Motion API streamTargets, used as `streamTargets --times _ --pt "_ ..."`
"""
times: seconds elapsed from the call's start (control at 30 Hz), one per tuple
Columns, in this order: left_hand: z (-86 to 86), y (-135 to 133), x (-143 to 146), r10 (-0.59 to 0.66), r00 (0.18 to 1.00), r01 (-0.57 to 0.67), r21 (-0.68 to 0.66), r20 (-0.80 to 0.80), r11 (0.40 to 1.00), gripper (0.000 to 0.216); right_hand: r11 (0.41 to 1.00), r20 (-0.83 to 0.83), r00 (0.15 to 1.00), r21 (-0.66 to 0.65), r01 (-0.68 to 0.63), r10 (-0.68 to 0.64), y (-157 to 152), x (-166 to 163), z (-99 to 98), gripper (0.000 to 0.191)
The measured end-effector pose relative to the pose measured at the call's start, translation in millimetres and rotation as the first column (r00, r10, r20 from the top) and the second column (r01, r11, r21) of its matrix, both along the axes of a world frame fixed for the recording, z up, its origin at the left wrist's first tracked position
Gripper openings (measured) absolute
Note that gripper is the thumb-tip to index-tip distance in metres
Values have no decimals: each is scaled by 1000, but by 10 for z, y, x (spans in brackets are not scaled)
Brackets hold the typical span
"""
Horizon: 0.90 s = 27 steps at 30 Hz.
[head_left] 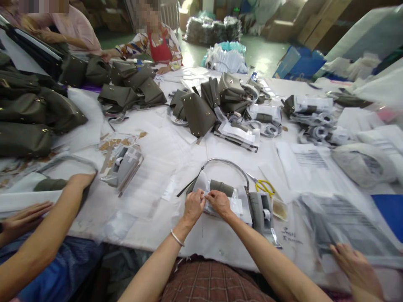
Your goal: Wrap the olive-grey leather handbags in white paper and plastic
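Observation:
My left hand (193, 206) and my right hand (219, 202) meet at the table's near edge, both pinched on a clear plastic wrapping (236, 204) around an olive-green bag strap piece (221, 187). A curved grey handle (225, 164) arches just beyond the wrapped piece. A grey tape dispenser (261, 211) lies right of my right hand. Yellow-handled scissors (264, 186) rest beyond it.
A neighbour's arms (37, 235) reach in at the left, another person's hand (357, 268) at the lower right. Two people sit across the white table (151, 138). Olive-green bags (28, 113) pile up left and centre (201, 109). Plastic sleeves (343, 214) and a second tape dispenser (122, 167) lie about.

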<state>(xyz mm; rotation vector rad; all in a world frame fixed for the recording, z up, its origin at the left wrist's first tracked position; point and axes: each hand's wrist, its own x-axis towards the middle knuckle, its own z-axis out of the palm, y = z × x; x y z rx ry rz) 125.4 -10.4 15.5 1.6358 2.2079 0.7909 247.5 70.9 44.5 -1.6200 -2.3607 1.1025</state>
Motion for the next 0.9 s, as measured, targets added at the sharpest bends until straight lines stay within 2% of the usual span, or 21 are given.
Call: streamTargets --times 0.17,0.3,0.37,0.47,0.57,0.67,0.77,0.9 --pt "-200 24 73 124 992 -123 26 -27 992 20 998 -23 998 21 -66 67 52 -5 -150 16" --pt "-344 74 105 119 987 -116 35 -107 993 21 989 34 991 74 -128 126 125 -38 -250 13" --pt "-314 82 117 94 983 -93 15 -156 996 20 983 99 986 112 -145 135 110 -61 -220 13" --pt "-172 70 101 43 982 -52 -42 -185 998 17 965 199 966 168 -199 165 55 -86 -128 12" --pt "-30 6 36 -60 981 48 -70 -185 996 16 943 277 936 187 -275 218 24 -97 -67 14" --pt "64 -174 -5 -197 945 209 22 -260 978 21 945 329 909 113 -307 256 23 -104 -43 17" --pt "93 -399 38 -266 886 323 92 -381 942 26 955 340 901 22 -295 271 40 -117 -29 20" --pt "39 -534 152 -285 840 329 16 -462 944 34 963 316 913 -7 -271 259 64 -130 -36 19"
